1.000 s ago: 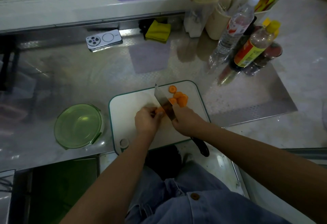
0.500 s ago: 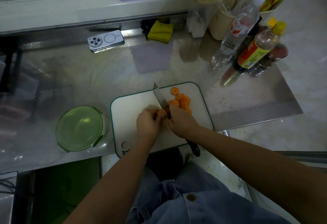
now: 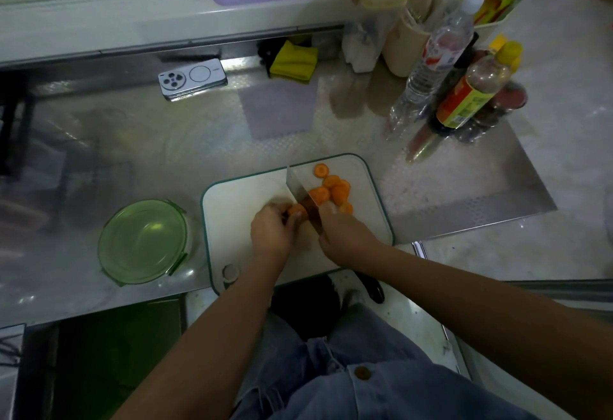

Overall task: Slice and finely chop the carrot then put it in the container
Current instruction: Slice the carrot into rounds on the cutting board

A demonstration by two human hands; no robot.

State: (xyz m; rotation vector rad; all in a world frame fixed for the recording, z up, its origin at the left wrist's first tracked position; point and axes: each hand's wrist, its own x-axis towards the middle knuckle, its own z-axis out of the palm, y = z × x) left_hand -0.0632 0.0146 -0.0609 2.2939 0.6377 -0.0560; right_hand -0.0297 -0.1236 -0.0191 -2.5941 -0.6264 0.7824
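Carrot stub (image 3: pixel 296 211), orange, lies on white plastic cutting board (image 3: pixel 238 207) with a green rim, pinched by curled left hand (image 3: pixel 270 233). Right hand (image 3: pixel 345 233) wraps steel knife (image 3: pixel 300 187) at the handle; blade stands against the stub's right face. Round orange slices (image 3: pixel 335 189) are piled just right of the blade. Round green container (image 3: pixel 142 242) sits left of the board, apart from it.

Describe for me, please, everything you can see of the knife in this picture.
The knife has a broad, shiny metal blade and a dark handle whose end shows below the wrist. The right hand grips it near the blade's heel. The blade stands on edge over the white cutting board, tip pointing away from the person, against the carrot stub that the left hand holds. Cut slices lie to its right.
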